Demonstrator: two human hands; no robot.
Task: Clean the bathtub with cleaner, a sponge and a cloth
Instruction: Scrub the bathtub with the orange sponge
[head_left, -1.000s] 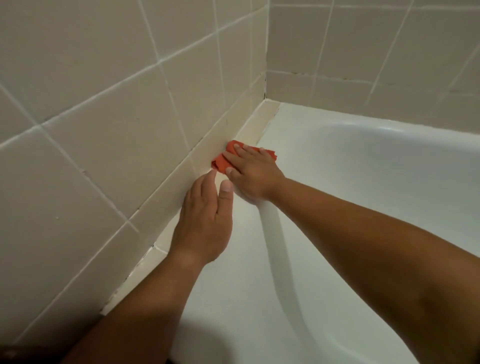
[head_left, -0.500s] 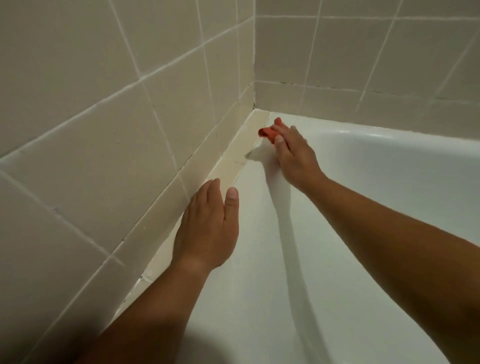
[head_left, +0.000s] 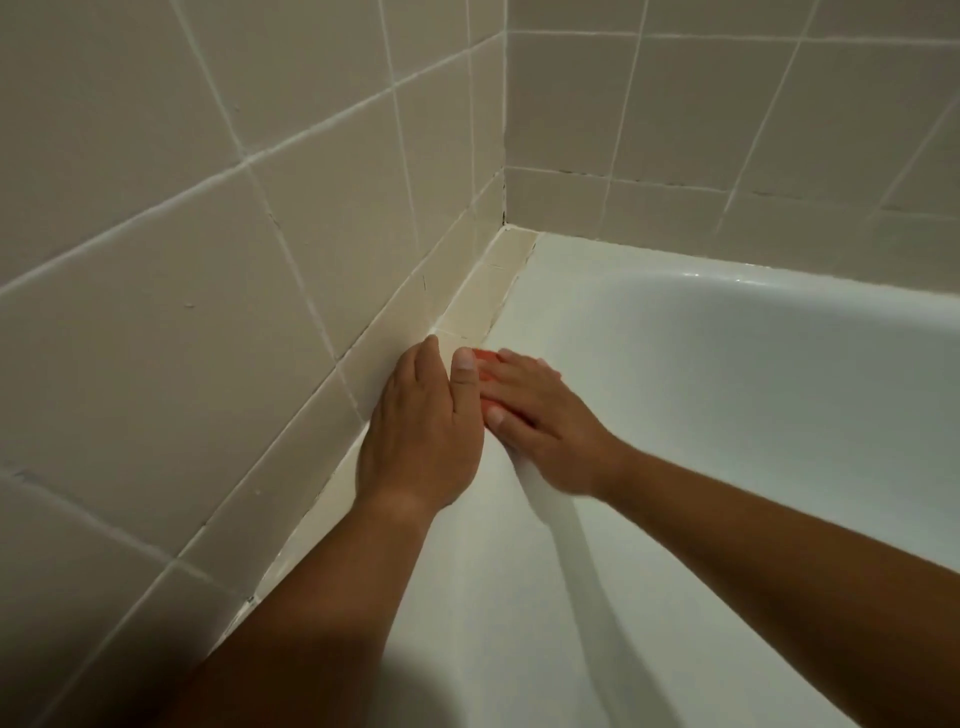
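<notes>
Saw glossy beige square tiles (head_left: 156, 312) with white grout lines on the left wall, meeting a second tiled wall at the corner. Found a narrow cream ledge (head_left: 483, 296) below. Noted the left hand (head_left: 421, 431) flat on it, fingers straight, holding nothing. Spotted the orange cloth (head_left: 487, 370) just beside, pressed under the straight fingers of the right hand (head_left: 540, 415), on the rim of the smooth, white, curved bathtub (head_left: 727, 415).

cloth (head_left: 487, 366): I saw only an orange sliver; the rest lay under the right hand (head_left: 543, 418)
right hand: its fingertips (head_left: 524, 364) looked blurred to me
bathtub (head_left: 727, 395): cut off by the right and bottom edges
</notes>
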